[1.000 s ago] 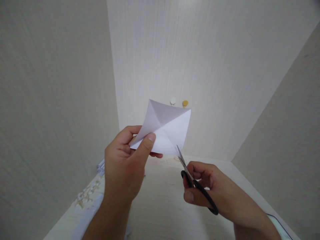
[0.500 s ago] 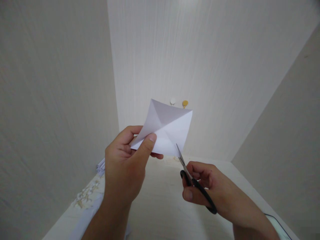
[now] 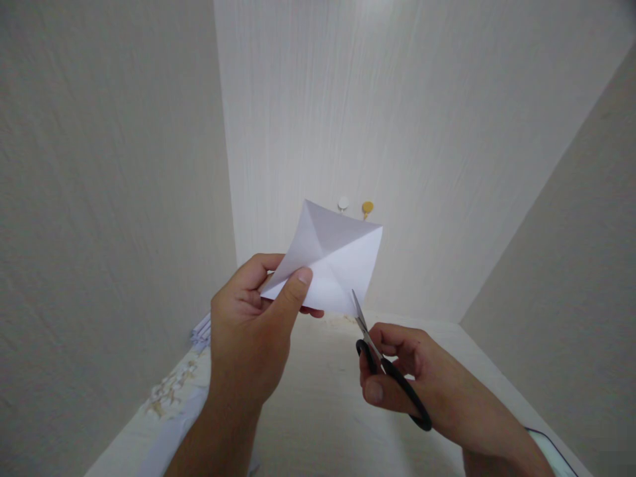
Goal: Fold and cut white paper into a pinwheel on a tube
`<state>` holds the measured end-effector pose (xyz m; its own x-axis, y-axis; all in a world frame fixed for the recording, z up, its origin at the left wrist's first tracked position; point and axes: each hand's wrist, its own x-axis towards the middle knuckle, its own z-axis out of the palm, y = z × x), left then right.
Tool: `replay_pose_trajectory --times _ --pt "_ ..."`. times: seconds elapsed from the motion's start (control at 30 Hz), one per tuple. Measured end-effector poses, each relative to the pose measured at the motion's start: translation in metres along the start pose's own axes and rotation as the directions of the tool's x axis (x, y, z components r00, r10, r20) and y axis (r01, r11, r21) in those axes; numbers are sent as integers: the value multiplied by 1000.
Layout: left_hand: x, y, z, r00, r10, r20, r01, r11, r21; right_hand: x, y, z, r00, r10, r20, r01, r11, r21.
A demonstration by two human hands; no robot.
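Note:
My left hand (image 3: 251, 331) pinches the lower left corner of a folded white paper (image 3: 332, 262), thumb on the front and fingers behind, holding it up in the air. The paper shows diagonal creases. My right hand (image 3: 405, 381) grips black-handled scissors (image 3: 385, 371), fingers through the loops. The blades point up and touch the paper's lower right edge. The blades look nearly closed at the tip.
A pale wooden tabletop (image 3: 322, 404) lies below, walled by pale panels on three sides. Two round caps, one white (image 3: 343, 203) and one yellow (image 3: 367, 207), sit on the back panel. Paper scraps (image 3: 173, 391) lie at the left; a thin cable (image 3: 551, 440) runs at the right.
The paper and my left hand have shifted slightly down. The scissors have moved a little to the left along the paper's lower edge.

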<state>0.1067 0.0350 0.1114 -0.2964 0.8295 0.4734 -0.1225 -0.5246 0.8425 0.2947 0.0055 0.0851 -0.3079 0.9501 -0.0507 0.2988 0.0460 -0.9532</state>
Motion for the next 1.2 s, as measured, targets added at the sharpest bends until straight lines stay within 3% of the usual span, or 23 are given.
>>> replay_pose_trajectory --times 0.37,0.63,1.07,1.2 --pt "5 -10 -9 996 7 90 -5 1000 -13 -1 -3 1 1000 8 12 -8 1000 0" --pt "3 -7 -6 999 37 27 -37 999 -1 0 -4 2 1000 20 9 -20 1000 9" --pt "2 0 -7 998 -38 59 39 999 -6 -1 0 2 1000 4 3 -4 1000 2" --pt "0 3 -3 999 -44 -7 44 999 17 -1 1 2 1000 2 6 -2 1000 11"
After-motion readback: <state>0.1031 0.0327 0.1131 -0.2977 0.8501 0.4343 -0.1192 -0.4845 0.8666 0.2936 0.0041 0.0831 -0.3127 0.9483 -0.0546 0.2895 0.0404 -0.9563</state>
